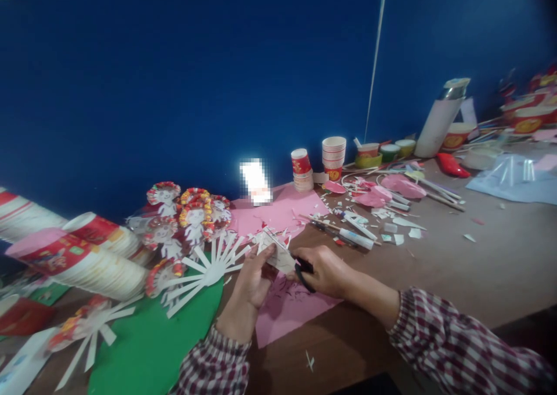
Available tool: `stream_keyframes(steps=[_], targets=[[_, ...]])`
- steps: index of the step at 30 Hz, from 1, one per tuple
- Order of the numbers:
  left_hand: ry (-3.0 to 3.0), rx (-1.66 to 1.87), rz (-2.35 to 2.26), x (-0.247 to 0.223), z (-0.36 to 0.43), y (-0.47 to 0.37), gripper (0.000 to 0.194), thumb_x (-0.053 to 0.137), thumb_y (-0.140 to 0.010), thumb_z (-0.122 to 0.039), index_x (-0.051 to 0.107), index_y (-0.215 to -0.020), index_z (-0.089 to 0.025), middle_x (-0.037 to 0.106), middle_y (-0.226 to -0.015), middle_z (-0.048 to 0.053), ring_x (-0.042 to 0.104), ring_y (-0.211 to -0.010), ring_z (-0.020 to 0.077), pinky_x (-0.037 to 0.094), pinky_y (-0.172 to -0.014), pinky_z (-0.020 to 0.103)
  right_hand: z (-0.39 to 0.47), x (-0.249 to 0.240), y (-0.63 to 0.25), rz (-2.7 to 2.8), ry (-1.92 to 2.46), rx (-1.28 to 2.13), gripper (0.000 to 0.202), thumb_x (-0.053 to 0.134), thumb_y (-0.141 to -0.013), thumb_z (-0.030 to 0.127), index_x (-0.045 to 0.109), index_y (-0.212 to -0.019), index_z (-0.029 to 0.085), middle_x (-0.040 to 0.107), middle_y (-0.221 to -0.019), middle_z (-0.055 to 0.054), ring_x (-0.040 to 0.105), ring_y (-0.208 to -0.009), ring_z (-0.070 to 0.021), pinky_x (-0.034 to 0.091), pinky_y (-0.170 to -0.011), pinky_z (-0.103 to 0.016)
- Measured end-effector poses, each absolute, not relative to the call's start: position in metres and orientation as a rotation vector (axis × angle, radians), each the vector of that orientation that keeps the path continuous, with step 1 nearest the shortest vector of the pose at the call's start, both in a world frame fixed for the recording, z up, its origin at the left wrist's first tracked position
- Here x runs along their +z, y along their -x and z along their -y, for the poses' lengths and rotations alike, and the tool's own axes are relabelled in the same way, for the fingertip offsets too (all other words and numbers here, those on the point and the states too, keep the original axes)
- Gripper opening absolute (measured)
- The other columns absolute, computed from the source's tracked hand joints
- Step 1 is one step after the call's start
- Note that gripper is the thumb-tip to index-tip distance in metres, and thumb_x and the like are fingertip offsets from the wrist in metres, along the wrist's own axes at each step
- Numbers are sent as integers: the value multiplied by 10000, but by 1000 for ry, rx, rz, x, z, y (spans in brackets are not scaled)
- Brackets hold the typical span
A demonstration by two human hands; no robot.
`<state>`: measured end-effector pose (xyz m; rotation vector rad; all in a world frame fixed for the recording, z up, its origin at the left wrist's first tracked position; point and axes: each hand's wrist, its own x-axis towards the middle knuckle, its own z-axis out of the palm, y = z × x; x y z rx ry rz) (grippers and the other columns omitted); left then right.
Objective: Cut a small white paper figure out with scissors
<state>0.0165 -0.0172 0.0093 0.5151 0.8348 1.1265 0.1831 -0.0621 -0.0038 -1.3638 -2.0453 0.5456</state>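
Blue wall (174, 82) fills the upper part of the frame; brown surface (456, 267) spans the lower part, widest bare stretch at R. Green sheet (143, 337) at lower L. Toppled cup stack (108, 270) at L edge, leaning over toward the strip fan (213, 274); a knock there could, I'd guess, roll cups onto the fan & bend its thin strips. Pink sheet (278, 319) w/ dark line marks, lower ctr, under the hands.

Ctr of frame: L hand (252, 279) pinches a pale paper piece (282, 260) btwn thumb & fingers; R hand (328, 270) is closed round the black handles of scissors (301, 272), at the paper's R side. Blade position vs paper edge too blurry to tell. Main risk: L fingertips sit close to the cutting end, so a slip could nick skin; paper's small & held one-sided, so it could flex, twist & tear or cut off-line. Pink sheet's just below, so a low blade might catch it too.

R of ctr: capped marker (357, 239), then tiny scraps (395, 239), easily swept about by a sleeve.
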Motion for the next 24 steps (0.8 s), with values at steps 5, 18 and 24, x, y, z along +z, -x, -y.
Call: stream_keyframes(steps=[5, 18, 24], targets=[[-479, 1071, -776, 6, 17, -16, 236, 750, -641, -53, 577, -777, -138, 664, -658, -11, 636, -580, 118, 519, -566, 215, 63, -1, -183, 2024, 1368, 620, 187, 571, -830, 345, 626, -847, 167, 648, -694, -32, 519, -588, -123, 312, -551, -207], [-381, 1103, -862, 14, 20, -21, 168, 651, -703, 31, 589, -711, -125, 650, -628, -12, 615, -527, 94, 515, -539, 187, 63, 2, -179, 1991, 1320, 698, 163, 572, -816, 325, 604, -767, 173, 590, -650, -3, 450, -560, -105, 271, -534, -207], [-456, 1033, -812, 2, 18, -17, 146, 734, -685, -96, 609, -758, -114, 664, -643, -3, 606, -522, 100, 492, -514, 196, 64, 2, -178, 1973, 1349, 713, 160, 571, -814, 323, 610, -763, 176, 578, -621, 3, 443, -530, -101, 260, -519, -206]])
